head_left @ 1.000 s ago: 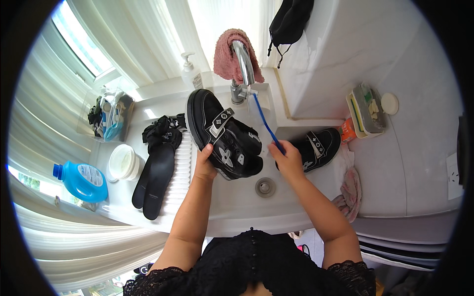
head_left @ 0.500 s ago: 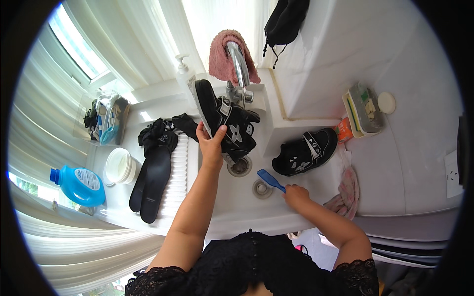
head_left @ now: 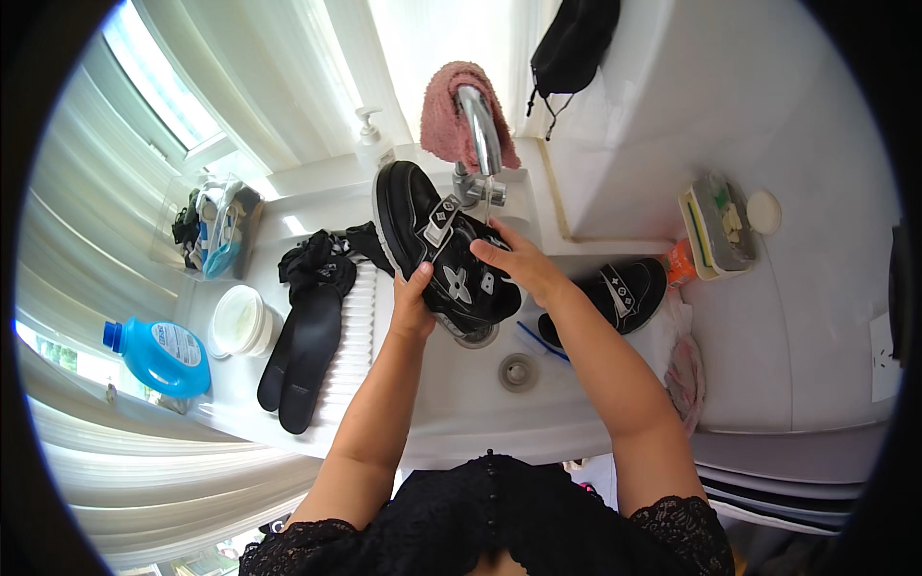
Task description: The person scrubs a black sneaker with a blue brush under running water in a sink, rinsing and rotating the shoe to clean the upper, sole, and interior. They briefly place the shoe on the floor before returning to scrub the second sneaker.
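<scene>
A black shoe [head_left: 423, 216] with white trim is held over the sink [head_left: 451, 394], toe toward the back, beneath the tap [head_left: 485, 134]. My left hand [head_left: 414, 305] is closed on its sole side, thumb on the upper. At the shoe's ankle opening, my right hand [head_left: 523, 264] grips the collar with thumb and fingers, some of them hidden by the shoe. Water runs from the tap close to the right fingertips. The matching shoe [head_left: 634, 293] lies in the sink to the right, partly behind my right forearm. Beside it rests the blue brush [head_left: 543, 343], seen edge-on.
On the left stand a blue detergent bottle [head_left: 168, 357], a white tub [head_left: 240, 322] and a clear box of items [head_left: 216, 226]. Black insoles [head_left: 305, 374] lie on the ribbed washboard. A pink towel [head_left: 447, 115] drapes the tap; a soap holder [head_left: 715, 230] sits at right.
My right hand has let go of the blue brush, which now lies in the sink, and has moved up to the held shoe's collar. My left hand still holds the shoe.
</scene>
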### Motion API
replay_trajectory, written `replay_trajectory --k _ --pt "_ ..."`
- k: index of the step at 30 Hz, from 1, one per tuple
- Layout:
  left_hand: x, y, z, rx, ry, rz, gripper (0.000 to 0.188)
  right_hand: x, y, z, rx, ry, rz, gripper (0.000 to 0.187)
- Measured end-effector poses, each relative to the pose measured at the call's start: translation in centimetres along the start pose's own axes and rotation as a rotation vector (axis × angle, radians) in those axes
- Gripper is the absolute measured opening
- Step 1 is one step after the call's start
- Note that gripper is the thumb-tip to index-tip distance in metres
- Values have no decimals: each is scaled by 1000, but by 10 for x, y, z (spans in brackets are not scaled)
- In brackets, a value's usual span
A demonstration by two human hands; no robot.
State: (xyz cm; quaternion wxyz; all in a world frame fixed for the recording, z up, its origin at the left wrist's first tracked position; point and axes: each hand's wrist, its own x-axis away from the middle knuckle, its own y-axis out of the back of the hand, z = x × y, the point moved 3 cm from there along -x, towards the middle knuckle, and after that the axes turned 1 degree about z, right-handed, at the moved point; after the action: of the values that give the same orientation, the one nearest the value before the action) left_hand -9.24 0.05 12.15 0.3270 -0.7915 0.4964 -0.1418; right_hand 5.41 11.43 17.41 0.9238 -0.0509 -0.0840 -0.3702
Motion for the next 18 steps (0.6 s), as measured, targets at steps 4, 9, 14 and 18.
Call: replay_trajectory --k 4,9,14,18 --pt "-1 10 -4 -4 15 -42 78 -17 -3 4 131 -32 142 83" --pt "7 11 -8 -62 38 -11 78 -28 10 -1 152 -90 238 65" --pt "4 5 -5 -75 84 -27 83 -31 -8 -12 -347 4 198 57" --pt "4 2 -14 -178 53 -24 82 -37 -25 -14 -401 -3 -5 51"
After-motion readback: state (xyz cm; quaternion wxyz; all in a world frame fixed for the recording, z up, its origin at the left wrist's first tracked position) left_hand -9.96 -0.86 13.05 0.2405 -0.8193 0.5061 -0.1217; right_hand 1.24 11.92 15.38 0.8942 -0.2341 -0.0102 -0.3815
